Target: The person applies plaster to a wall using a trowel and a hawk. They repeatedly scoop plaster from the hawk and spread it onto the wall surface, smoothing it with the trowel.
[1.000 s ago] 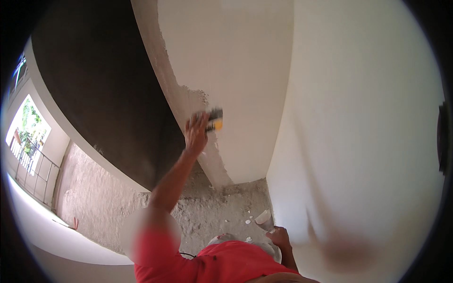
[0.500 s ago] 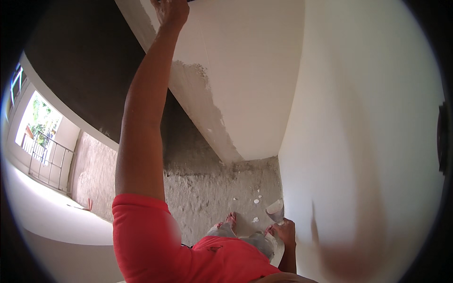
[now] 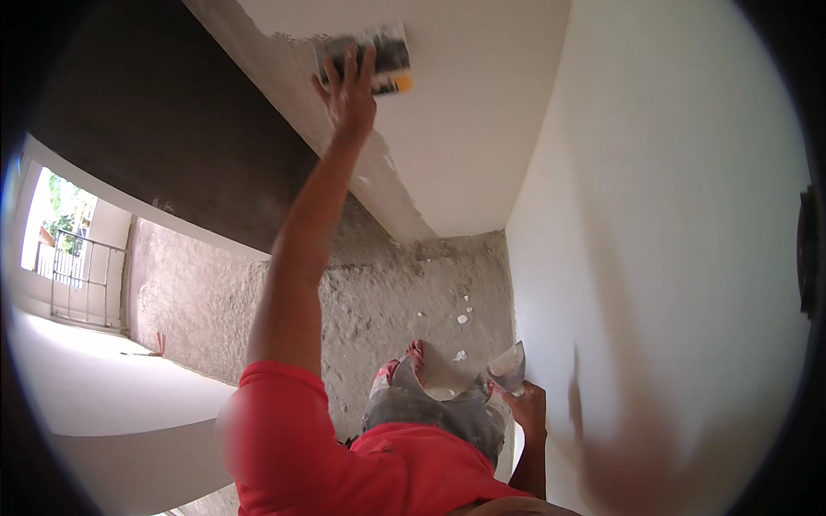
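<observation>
Raised against the white wall [image 3: 482,129], my left hand [image 3: 348,107] has its fingers spread along the back of a wide, dark-bladed plastering trowel [image 3: 391,52] with a yellow handle end. The trowel's blade lies against the wall beside a rough grey strip of plaster [image 3: 379,185]. Down by my legs, my right hand [image 3: 527,406] is closed around the handle of a broad putty knife [image 3: 508,368]. Its blade points upward and looks smeared with pale filler. Most of that handle is hidden in my fingers.
On the right stands another smooth white wall [image 3: 654,215], close to my right arm. A dark recess or panel [image 3: 172,129] runs along the left. Below, the rough grey floor [image 3: 370,318] has several white crumbs [image 3: 462,319]. A window with a metal railing [image 3: 86,267] is far left.
My left hand has moved down and right from the top edge, bringing the trowel into full view. The putty knife in my right hand has tipped more upright. My view has shifted slightly.
</observation>
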Demonstrator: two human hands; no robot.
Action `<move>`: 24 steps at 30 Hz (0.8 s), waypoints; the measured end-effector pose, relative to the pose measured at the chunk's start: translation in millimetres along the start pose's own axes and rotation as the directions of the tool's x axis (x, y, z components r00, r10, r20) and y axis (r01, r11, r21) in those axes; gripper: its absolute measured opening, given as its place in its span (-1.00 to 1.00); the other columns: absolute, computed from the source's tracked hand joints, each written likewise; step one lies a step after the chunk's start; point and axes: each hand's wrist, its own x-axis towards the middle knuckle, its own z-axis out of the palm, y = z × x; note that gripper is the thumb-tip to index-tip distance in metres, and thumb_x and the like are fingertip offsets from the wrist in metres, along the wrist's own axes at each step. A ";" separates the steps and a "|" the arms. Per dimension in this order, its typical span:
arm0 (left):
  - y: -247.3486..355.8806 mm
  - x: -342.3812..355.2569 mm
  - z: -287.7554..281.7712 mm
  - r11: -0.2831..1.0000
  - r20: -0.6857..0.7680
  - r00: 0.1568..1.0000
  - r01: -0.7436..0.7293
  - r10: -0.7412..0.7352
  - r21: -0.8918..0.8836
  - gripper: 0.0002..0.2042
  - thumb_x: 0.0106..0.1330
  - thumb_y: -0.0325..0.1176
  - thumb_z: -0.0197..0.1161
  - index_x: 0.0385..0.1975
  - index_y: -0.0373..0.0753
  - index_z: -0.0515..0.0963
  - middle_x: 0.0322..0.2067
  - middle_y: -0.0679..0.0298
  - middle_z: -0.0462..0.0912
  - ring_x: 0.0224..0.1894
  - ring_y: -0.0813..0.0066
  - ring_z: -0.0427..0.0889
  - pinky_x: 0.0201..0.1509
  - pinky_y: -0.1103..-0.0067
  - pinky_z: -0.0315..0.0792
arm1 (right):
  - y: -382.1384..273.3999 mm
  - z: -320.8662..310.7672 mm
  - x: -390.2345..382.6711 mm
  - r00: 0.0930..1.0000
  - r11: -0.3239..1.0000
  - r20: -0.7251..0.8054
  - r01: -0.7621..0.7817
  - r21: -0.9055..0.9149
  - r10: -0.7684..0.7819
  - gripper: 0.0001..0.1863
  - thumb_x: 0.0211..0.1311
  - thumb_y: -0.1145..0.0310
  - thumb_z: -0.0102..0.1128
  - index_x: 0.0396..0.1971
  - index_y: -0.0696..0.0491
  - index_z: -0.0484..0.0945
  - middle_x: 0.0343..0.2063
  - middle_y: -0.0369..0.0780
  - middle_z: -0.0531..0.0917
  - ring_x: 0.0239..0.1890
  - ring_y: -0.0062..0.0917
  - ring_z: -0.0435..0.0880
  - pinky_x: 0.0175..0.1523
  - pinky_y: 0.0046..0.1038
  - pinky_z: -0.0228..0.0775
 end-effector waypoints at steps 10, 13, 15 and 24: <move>10.7 -334.0 5.8 0.927 0.722 0.692 0.278 -0.012 -0.251 -0.39 0.20 -0.52 0.11 0.32 0.01 0.27 0.31 0.27 0.29 0.37 0.03 0.16 0.36 0.01 0.01 | -11.5 -4.0 -9.9 0.993 0.984 -0.079 0.076 -0.163 -0.090 -0.53 -0.11 0.08 0.36 -0.28 0.16 0.65 -0.34 0.07 0.67 -0.22 -0.02 0.65 -0.07 -0.14 0.48; -66.3 -492.0 -71.1 0.786 0.924 0.378 0.554 0.056 -0.274 -0.52 0.08 -0.51 0.11 0.09 -0.14 0.49 0.01 0.05 0.57 0.08 -0.01 0.52 0.11 0.23 0.39 | -15.3 -6.1 -12.4 0.996 0.967 -0.029 0.071 -0.243 -0.080 -0.51 -0.11 0.05 0.38 -0.28 0.16 0.65 -0.34 0.09 0.67 -0.24 0.01 0.63 -0.07 -0.13 0.48; -132.4 -569.6 -127.4 0.938 0.951 -0.307 0.340 0.043 0.068 -0.69 0.18 -0.43 0.08 -0.09 -0.26 0.60 -0.11 0.00 0.66 0.00 0.04 0.61 0.04 0.24 0.47 | -31.7 -8.7 -26.4 0.993 0.964 -0.061 0.087 -0.252 -0.105 -0.52 -0.11 0.07 0.36 -0.29 0.17 0.64 -0.37 0.09 0.67 -0.26 0.02 0.63 -0.09 -0.13 0.48; -315.5 -674.7 -278.3 0.759 0.698 -0.646 0.275 -0.309 0.590 -0.68 0.07 -0.30 0.22 -0.19 -0.32 0.65 -0.21 -0.05 0.69 -0.10 0.13 0.69 -0.05 0.29 0.53 | -92.8 40.8 -86.9 0.998 0.998 -0.066 0.014 -0.066 -0.018 -0.62 -0.11 0.28 0.30 -0.32 0.25 0.63 -0.36 0.06 0.69 -0.26 -0.17 0.71 -0.15 -0.28 0.49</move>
